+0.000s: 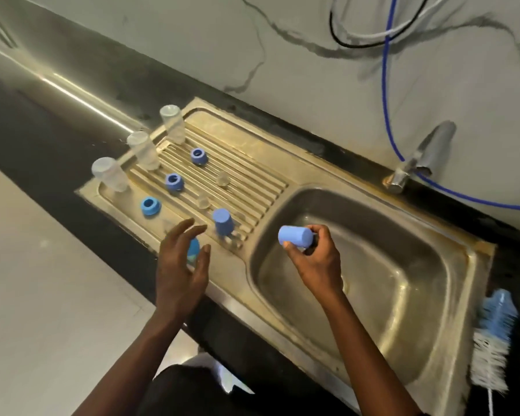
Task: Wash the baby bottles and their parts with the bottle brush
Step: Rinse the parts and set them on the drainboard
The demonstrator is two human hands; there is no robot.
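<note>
Cap-washing step: your right hand point(315, 259) pinches a blue cylindrical plastic cap point(294, 236) over the steel sink basin point(403, 265); your left hand point(180, 265) hovers spread; next, probably fetch the blue-and-white bristled bottle brush point(493, 334), right.

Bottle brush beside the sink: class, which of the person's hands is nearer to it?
Right. The right hand holds a blue cap over the sink basin, left of the bottle brush; the left hand hovers over the drainboard, even farther left.

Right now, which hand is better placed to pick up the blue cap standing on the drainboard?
Left, probably. The left hand hovers open right beside the standing cap, while the right hand grips another blue cap over the sink basin.
</note>
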